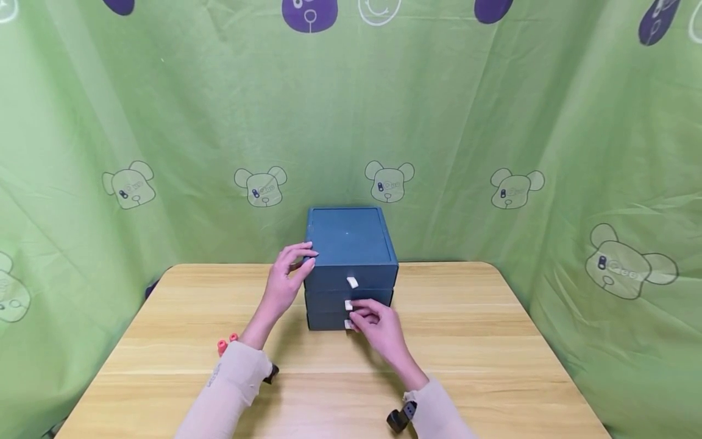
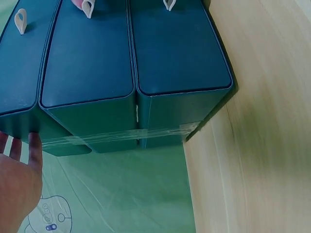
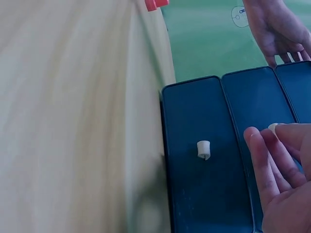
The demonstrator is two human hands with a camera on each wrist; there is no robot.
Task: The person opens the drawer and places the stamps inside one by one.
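A dark blue three-drawer box (image 1: 351,238) stands upright on the table, each drawer front bearing a small white pull tab. All three drawers look closed. My left hand (image 1: 285,277) touches the box's upper left side with its fingers fairly straight, as the left wrist view also shows at the top drawer (image 2: 17,73). With curled fingers, my right hand (image 1: 378,326) pinches the middle drawer's pull tab (image 1: 348,305); in the right wrist view only a bit of that tab shows between thumb and fingers. The bottom drawer's tab (image 3: 203,149) is free of the hand.
Small red pieces (image 1: 222,346) lie on the wooden table (image 1: 471,341), beside my left forearm. A green printed curtain (image 1: 439,110) hangs behind and on both sides. The box stands near the table's back edge.
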